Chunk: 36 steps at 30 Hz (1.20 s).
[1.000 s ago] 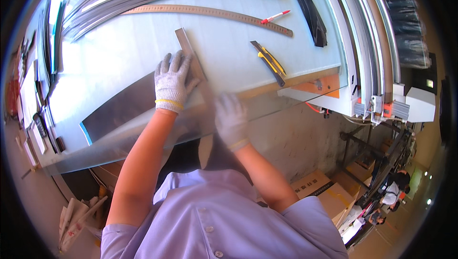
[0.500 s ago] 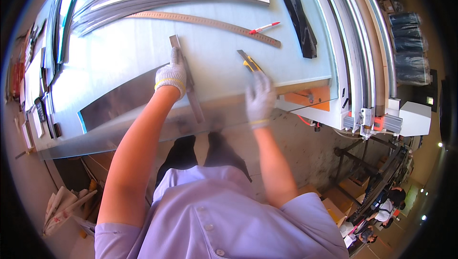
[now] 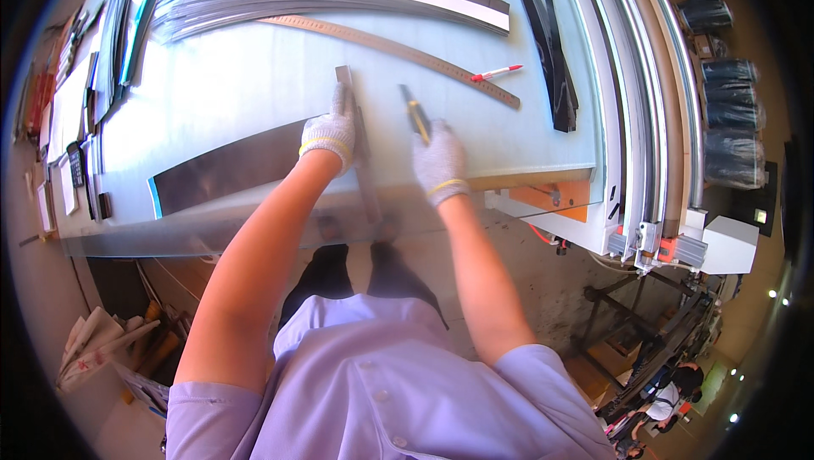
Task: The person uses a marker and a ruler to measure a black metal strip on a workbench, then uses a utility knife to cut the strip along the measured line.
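My left hand, in a light knitted glove, presses a metal straightedge against the glass table, with its index finger stretched along the bar. Under and left of that hand lies a dark, flat strip of sheet with a blue edge at its left end. Just right of the straightedge, my gloved right hand is closed round a utility knife with a yellow and black handle. The knife's blade points away from me, apart from the straightedge and slightly blurred.
Beyond my hands lie a long steel ruler and a red and white pen. Stacked dark strips fill the far side. Black strips and white machine rails stand at the right. A calculator lies far left.
My right hand has moved left with the utility knife, closer to the straightedge. My left hand keeps its place on the straightedge. The whole view has shifted a little.
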Available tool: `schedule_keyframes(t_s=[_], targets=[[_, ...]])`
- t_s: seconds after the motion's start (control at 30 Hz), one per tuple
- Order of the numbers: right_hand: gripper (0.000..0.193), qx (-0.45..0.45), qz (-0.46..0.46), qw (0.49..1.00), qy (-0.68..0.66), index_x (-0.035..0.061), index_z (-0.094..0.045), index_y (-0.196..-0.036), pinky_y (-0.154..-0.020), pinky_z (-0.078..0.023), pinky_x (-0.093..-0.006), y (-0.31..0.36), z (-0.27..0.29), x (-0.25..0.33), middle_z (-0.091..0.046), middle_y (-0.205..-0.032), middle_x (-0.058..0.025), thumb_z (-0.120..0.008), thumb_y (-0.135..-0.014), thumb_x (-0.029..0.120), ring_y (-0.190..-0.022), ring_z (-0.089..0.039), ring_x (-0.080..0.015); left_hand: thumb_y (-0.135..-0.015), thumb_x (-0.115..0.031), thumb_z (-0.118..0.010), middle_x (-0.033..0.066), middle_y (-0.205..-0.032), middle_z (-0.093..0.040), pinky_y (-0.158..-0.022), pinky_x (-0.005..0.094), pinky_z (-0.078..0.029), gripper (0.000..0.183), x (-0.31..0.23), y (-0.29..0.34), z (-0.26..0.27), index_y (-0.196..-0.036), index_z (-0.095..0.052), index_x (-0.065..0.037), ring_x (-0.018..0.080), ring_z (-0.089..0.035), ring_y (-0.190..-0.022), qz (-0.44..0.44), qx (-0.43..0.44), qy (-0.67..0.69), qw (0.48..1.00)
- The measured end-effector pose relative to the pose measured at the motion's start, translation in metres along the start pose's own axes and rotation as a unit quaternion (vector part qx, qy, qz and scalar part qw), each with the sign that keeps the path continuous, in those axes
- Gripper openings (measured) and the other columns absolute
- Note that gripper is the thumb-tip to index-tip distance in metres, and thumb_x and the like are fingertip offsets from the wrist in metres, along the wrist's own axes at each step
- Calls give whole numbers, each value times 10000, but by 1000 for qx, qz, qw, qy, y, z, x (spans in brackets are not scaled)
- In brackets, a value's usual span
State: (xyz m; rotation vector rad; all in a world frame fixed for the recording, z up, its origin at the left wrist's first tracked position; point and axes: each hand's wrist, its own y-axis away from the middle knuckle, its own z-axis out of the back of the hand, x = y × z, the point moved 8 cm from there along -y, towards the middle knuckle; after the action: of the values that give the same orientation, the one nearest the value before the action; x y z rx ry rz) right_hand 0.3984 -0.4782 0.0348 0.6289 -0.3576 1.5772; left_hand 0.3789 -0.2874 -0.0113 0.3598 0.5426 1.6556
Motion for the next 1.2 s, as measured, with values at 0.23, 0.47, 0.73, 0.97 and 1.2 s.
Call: schedule_keyframes(t_s=[0.23,0.47,0.73,0.97,1.2], targets=[[524,112,27,993,36,133,-476,-1395,-783,-530,-503,-8,-53,60,-676,-932,-241,-595,-886,98,-869,-667,-414,-757,-107,-734,177,-1628,-117,-867,430,-551,994,-3,6,12,-1546,-134,-30,338,-687,-999,-21,-56,15,998],[521,112,26,993,-27,139,-508,-1404,-743,-497,-519,36,-50,50,-655,-875,-285,-547,-887,95,-831,-651,-442,-730,-100,-765,169,-1628,-131,-851,424,-555,1040,-4,9,18,-1549,-127,-28,328,-684,-1012,-10,-38,23,999],[546,156,3,987,42,88,-477,-1413,-782,-504,-523,89,-41,31,-651,-964,-278,-557,-874,114,-872,-638,-453,-685,-148,-844,173,-1628,-120,-835,415,-560,1154,1,2,6,-1549,-92,-4,324,-683,-1007,-5,-18,-7,1000],[555,162,25,986,38,106,-487,-1397,-795,-506,-535,107,-31,21,-656,-994,-266,-578,-849,102,-886,-639,-448,-787,-38,-639,199,-1613,-148,-831,411,-546,947,-2,6,13,-1545,-75,20,311,-695,-952,-18,-18,-2,1000],[634,150,25,987,50,218,-406,-1474,-808,-525,-510,-5,-57,56,-666,-970,-251,-615,-881,138,-903,-661,-420,-721,-171,-808,184,-1626,-117,-837,415,-561,1096,1,-1,5,-1554,-109,-33,316,-685,-1020,-10,-52,-5,999]])
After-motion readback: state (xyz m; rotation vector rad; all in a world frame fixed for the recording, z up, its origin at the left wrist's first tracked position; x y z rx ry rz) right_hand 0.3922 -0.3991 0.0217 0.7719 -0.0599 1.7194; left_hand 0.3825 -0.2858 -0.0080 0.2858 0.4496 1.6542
